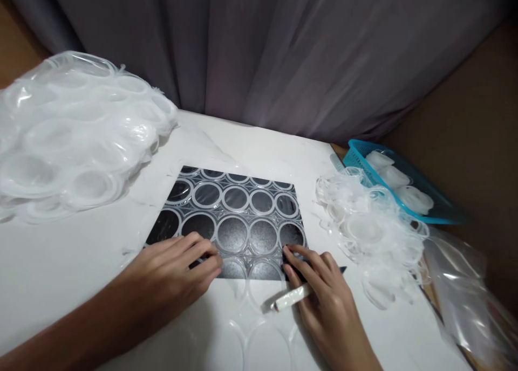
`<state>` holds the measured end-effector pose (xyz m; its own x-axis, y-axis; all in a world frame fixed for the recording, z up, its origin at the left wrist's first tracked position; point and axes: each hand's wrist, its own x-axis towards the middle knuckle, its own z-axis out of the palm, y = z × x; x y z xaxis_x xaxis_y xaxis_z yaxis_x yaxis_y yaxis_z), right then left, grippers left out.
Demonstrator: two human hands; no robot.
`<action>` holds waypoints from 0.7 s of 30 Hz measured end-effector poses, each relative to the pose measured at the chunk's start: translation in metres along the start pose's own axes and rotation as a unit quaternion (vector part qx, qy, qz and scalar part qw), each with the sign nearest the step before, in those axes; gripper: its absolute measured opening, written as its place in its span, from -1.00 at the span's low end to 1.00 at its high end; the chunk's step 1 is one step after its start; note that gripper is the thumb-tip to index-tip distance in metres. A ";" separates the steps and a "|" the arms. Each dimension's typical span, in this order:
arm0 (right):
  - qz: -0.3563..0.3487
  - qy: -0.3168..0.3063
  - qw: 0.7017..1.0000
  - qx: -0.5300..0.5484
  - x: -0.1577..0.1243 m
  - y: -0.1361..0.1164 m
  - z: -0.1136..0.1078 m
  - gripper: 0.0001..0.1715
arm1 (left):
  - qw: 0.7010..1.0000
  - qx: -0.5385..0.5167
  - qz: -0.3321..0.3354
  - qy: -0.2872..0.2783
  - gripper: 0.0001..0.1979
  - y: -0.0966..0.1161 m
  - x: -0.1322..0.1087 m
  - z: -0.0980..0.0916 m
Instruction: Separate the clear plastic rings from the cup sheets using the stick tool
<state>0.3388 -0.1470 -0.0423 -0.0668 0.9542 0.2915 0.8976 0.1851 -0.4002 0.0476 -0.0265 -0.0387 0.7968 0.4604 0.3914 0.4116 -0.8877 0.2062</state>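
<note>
The bottom edge cuts off the clear ring-patterned sheet [248, 252]

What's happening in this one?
A person has both hands on a clear sheet with rows of raised rings, lying partly over a dark mat on a white table. The left hand rests on it; the right hand holds a slim white tool. Loose clear rings lie heaped beside a blue basket.

Small indoor work corner, home or workshop unclear
Beyond the fingers [202, 248], a grey curtain [259, 53] backs a white tabletop [251, 144]; bagged plastic rings [81, 134] sit to their left, a blue basket [356, 155] to their right.
</note>
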 end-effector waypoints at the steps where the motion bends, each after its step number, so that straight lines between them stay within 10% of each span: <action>1: -0.004 -0.006 1.000 -0.002 0.000 0.001 0.000 -0.54 | 1.000 0.001 0.006 -0.011 -0.74 0.000 0.000 0.000; 10: -0.002 -0.020 1.000 0.004 -0.005 -0.002 0.000 -0.27 | 0.998 0.051 -0.001 0.045 -0.68 0.004 0.005 0.014; 21: 0.055 0.029 0.998 0.029 0.001 0.002 0.006 -0.64 | 0.999 -0.022 -0.020 -0.035 -0.57 0.000 -0.002 0.015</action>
<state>0.3375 -0.1439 -0.0480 0.0567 0.9548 0.2917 0.8711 0.0955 -0.4818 0.0528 -0.0277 -0.0531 0.8100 0.4926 0.3182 0.4253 -0.8670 0.2597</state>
